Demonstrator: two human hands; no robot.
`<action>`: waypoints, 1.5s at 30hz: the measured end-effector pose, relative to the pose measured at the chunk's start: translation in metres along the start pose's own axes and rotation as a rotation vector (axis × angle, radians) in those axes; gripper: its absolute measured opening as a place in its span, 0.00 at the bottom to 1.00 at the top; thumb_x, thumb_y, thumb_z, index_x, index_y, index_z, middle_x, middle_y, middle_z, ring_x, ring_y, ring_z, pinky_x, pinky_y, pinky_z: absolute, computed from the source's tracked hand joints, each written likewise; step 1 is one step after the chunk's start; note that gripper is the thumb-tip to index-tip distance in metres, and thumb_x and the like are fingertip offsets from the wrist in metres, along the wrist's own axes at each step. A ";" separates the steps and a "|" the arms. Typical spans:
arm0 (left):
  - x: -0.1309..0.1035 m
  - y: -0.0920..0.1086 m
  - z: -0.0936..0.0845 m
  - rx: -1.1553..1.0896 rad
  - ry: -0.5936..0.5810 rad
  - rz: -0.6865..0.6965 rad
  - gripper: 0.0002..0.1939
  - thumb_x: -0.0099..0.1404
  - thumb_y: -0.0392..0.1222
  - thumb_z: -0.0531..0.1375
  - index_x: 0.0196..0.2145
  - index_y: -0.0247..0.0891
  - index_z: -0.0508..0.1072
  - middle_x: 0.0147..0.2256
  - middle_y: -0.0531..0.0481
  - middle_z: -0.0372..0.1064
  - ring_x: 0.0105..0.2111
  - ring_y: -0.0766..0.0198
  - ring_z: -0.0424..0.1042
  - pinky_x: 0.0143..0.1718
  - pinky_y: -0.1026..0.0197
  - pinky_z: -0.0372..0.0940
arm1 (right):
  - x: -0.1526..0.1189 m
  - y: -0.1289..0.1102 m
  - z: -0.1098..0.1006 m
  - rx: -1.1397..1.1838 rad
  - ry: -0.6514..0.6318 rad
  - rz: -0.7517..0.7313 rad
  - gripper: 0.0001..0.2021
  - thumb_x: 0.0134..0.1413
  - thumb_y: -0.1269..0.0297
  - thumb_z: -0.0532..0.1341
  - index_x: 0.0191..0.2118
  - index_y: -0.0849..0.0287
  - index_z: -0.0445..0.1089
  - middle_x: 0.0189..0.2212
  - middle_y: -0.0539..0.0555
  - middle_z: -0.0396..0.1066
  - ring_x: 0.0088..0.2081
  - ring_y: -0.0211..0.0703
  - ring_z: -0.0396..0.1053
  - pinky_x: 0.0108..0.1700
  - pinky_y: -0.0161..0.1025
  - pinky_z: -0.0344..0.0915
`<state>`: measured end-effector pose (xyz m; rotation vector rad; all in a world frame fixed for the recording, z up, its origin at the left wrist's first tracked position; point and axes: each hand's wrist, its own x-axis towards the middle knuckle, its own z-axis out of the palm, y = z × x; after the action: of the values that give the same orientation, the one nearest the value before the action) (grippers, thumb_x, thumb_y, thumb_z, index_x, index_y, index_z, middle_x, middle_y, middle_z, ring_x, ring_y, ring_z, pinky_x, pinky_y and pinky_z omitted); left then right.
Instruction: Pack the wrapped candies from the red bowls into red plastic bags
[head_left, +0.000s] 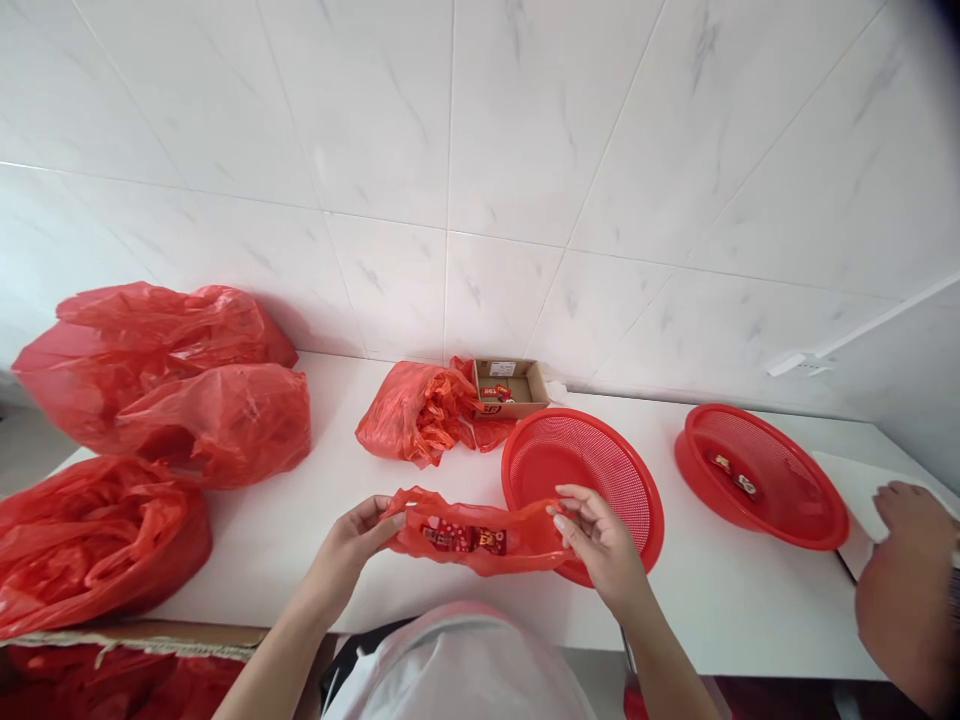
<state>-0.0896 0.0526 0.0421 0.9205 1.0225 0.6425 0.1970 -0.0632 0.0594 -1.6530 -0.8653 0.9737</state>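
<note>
A thin red plastic bag [529, 535] is stretched sideways between my two hands, above the front of the white table. Small red wrapped packets [465, 538] with printed patterns lie inside its mouth. My left hand [367, 530] pinches the bag's left end between thumb and fingers. At the opposite end, my right hand [596, 530] grips the bag's edge in the same way. Just behind my right hand sits a red mesh basket [581, 425], partly covered by the hand and the bag.
Full red plastic bags [217, 420] crowd the left side, above a cardboard box [135, 635]. A smaller red bag [394, 415] and an open carton [532, 385] stand near the wall. Another red basket [802, 500] holds small packets. At far right is another person's hand [911, 510].
</note>
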 end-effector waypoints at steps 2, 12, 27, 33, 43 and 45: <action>-0.007 0.005 -0.001 -0.079 -0.063 -0.059 0.12 0.57 0.48 0.66 0.33 0.38 0.72 0.32 0.51 0.74 0.32 0.65 0.71 0.38 0.63 0.65 | 0.000 -0.004 0.004 -0.009 -0.058 -0.013 0.20 0.53 0.51 0.63 0.49 0.54 0.67 0.43 0.58 0.72 0.43 0.47 0.71 0.39 0.40 0.70; -0.017 0.011 -0.012 0.160 0.302 0.123 0.18 0.54 0.57 0.65 0.25 0.39 0.69 0.25 0.54 0.66 0.26 0.66 0.64 0.34 0.63 0.63 | 0.001 -0.020 0.021 0.065 -0.097 -0.100 0.15 0.56 0.54 0.61 0.47 0.54 0.68 0.44 0.57 0.72 0.43 0.45 0.71 0.42 0.40 0.69; -0.010 -0.064 -0.010 0.784 0.183 0.023 0.30 0.55 0.59 0.60 0.53 0.44 0.68 0.47 0.43 0.72 0.45 0.50 0.73 0.45 0.54 0.64 | -0.005 -0.022 0.019 0.089 -0.060 -0.063 0.19 0.55 0.54 0.62 0.51 0.53 0.69 0.46 0.58 0.74 0.43 0.48 0.73 0.41 0.43 0.71; -0.016 -0.056 -0.034 0.794 0.135 -0.039 0.17 0.55 0.57 0.59 0.33 0.41 0.75 0.19 0.56 0.66 0.24 0.60 0.67 0.27 0.63 0.57 | -0.004 -0.019 0.004 0.072 0.039 -0.065 0.21 0.53 0.53 0.64 0.51 0.53 0.69 0.46 0.58 0.73 0.42 0.48 0.73 0.36 0.41 0.71; -0.020 -0.006 -0.018 0.489 0.290 0.022 0.23 0.52 0.63 0.62 0.21 0.38 0.67 0.17 0.58 0.57 0.21 0.68 0.55 0.25 0.65 0.52 | -0.020 -0.031 0.013 0.055 -0.027 -0.086 0.18 0.53 0.54 0.64 0.49 0.53 0.71 0.43 0.57 0.74 0.46 0.48 0.72 0.44 0.42 0.70; -0.026 0.002 -0.011 0.314 0.199 0.050 0.22 0.54 0.61 0.63 0.22 0.38 0.68 0.20 0.56 0.61 0.24 0.67 0.59 0.29 0.65 0.57 | -0.018 -0.029 0.014 0.037 -0.054 -0.060 0.17 0.53 0.54 0.64 0.47 0.54 0.72 0.39 0.56 0.74 0.40 0.45 0.73 0.41 0.41 0.70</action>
<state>-0.1101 0.0364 0.0521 1.1753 1.3068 0.6345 0.1741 -0.0658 0.0881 -1.5672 -0.9228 0.9913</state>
